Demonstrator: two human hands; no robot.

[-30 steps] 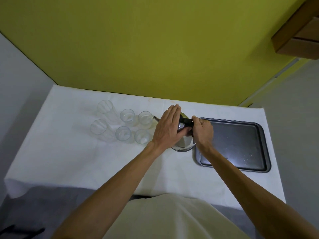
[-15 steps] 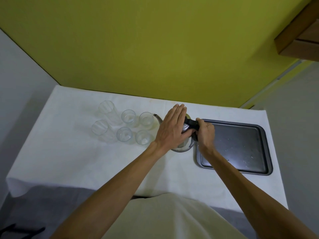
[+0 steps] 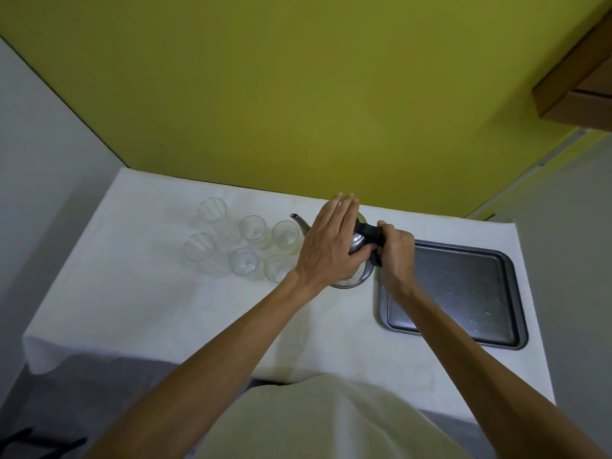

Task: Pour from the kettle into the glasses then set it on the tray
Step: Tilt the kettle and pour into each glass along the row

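**Both hands on the kettle, ready to pour**

Nearest me, my arms reach out over the worktop's (image 3: 139, 309) near edge, which is covered in white cloth. My right hand (image 3: 395, 251) is closed around the kettle's black handle (image 3: 366, 230) so I can lift and tip it. My left hand (image 3: 331, 250) lies flat and open over the lid, fingers straight, I judge to keep the lid seated when the kettle tilts.

The kettle (image 3: 356, 260) is silvery metal, round-bodied, its base on the cloth toward the far edge, just left of the dark tray (image 3: 496, 332) by the right edge, where it goes afterwards. Its thin spout (image 3: 298, 221) points left at the six clear glasses (image 3: 253, 231), which stand close together in two rows toward the far left corner, the nearest just beside the spout. Whether any holds liquid I cannot tell.
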